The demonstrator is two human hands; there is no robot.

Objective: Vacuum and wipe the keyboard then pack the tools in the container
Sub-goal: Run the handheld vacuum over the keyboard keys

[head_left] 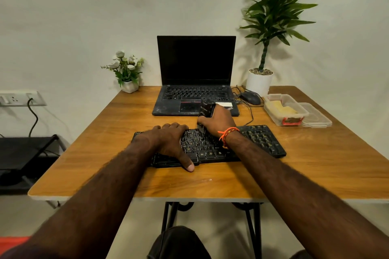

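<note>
Wooden desk [109, 132]: left grip [172, 143] flat on keyboard [261, 141]; right grip [219, 121] clutching vacuum [206, 108]; laptop [195, 75] behind.

Both bare forearms reach forward side by side. The left hand [172, 143] lies flat, palm down, fingers spread and thumb stretched back. The right hand [219, 121], an orange thread round its wrist, is curled in a closed grip.

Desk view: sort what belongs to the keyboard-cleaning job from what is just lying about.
In the job:
keyboard
handheld vacuum, in the right hand
left hand, flat on the keyboard
clear container
container lid

Lying about:
laptop
mouse
flower pot
tall plant
</note>
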